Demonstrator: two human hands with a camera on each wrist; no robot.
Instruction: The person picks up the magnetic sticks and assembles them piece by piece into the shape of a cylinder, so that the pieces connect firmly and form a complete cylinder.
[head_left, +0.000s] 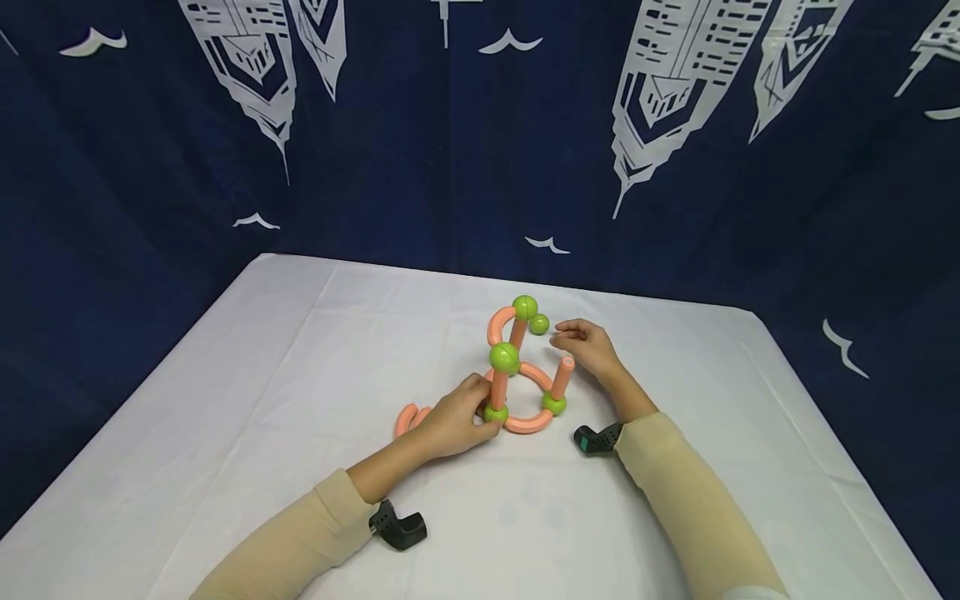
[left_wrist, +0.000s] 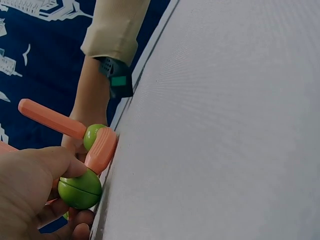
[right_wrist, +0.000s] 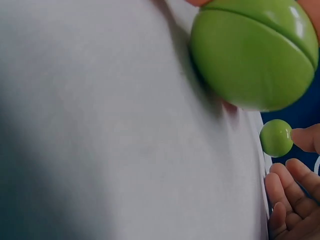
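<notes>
My left hand (head_left: 456, 419) pinches a low green ball (head_left: 495, 415) of a ball-and-rod toy structure, the thumb lying on it in the left wrist view. A straight orange rod (head_left: 499, 390) rises from it to a larger green ball (head_left: 504, 358). Curved orange rods (head_left: 528, 423) run along the bottom to another green ball (head_left: 554, 404), which bears an upright orange rod (head_left: 563, 377). Behind, a curved rod (head_left: 498, 325) meets a high green ball (head_left: 525, 307). My right hand (head_left: 588, 346) has loosely bent fingers beside a smaller green ball (head_left: 539, 324), a small gap between them.
Two curved orange pieces (head_left: 408, 418) lie left of the structure, partly behind my left hand. A white cloth (head_left: 300, 350) covers the table. A dark blue curtain (head_left: 450, 167) with white prints hangs behind its far edge. Black wrist devices (head_left: 399, 527) hang below both forearms.
</notes>
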